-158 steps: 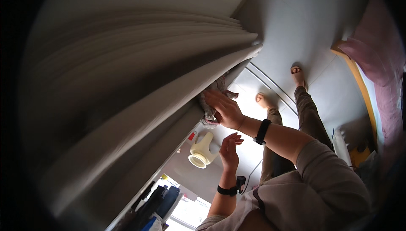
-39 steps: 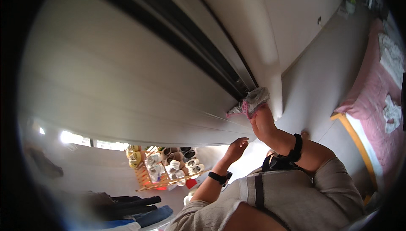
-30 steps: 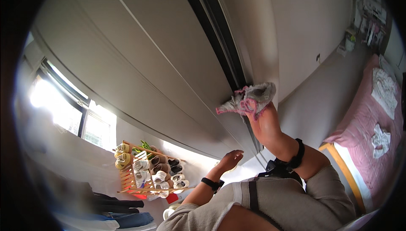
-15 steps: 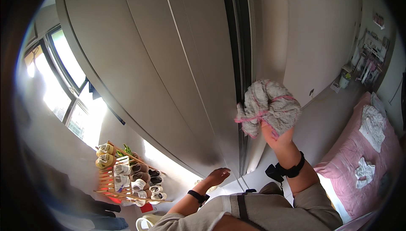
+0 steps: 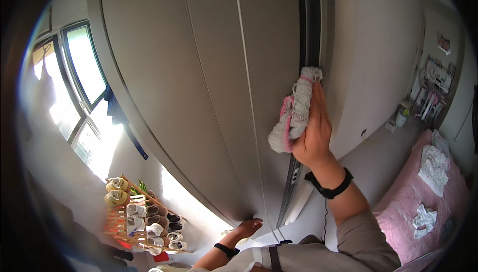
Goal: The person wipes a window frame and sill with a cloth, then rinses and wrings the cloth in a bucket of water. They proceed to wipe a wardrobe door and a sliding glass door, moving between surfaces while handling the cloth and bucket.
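My right hand holds a grey-white cloth with pink edging. The fingers lie straight along the bunched cloth and press it to the dark channel of the door frame. Left of it stands a tall grey-brown door panel with thin vertical lines. Low beside the panel's lower part is my left hand, with its fingers stretched out and nothing in them. Whether it touches the panel I cannot tell.
To the left, a wooden rack carries several pairs of shoes, below a bright window. At the right stands a bed with a pink cover and white cloths on it. Farther back are a bin and a cluttered shelf unit.
The cloth, which hung loose over my right hand, is now bunched flat against the door frame, slightly higher. My left hand remains low by the panel. The view has shifted a little.
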Action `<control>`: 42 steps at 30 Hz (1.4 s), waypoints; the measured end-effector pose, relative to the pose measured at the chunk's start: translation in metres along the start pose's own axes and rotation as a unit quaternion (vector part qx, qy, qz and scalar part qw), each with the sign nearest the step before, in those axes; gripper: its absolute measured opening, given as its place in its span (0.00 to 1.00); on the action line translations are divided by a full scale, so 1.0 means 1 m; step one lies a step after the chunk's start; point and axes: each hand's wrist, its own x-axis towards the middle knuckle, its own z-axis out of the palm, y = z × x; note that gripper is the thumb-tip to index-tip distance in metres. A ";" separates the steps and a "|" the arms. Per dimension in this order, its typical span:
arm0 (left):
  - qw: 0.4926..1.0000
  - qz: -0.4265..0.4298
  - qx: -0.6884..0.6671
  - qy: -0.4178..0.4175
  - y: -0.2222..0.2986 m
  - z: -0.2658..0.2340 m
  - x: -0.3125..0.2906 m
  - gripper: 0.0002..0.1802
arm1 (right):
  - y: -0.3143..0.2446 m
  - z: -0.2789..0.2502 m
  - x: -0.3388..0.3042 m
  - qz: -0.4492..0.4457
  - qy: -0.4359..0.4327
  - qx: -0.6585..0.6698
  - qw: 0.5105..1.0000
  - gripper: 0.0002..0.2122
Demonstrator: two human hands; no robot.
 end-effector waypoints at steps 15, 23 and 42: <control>0.998 0.036 0.054 0.001 0.008 0.010 0.005 0.16 | -0.034 -0.034 -0.160 0.078 -0.198 -0.013 0.977 0.20; 0.988 0.094 -0.025 0.117 0.080 0.008 -0.009 0.14 | 0.004 -0.086 -0.241 0.607 -0.110 0.635 0.465 0.18; 0.841 0.042 -0.512 0.168 0.219 0.026 -0.032 0.41 | 0.040 -0.109 -0.224 0.672 -0.073 0.671 0.303 0.17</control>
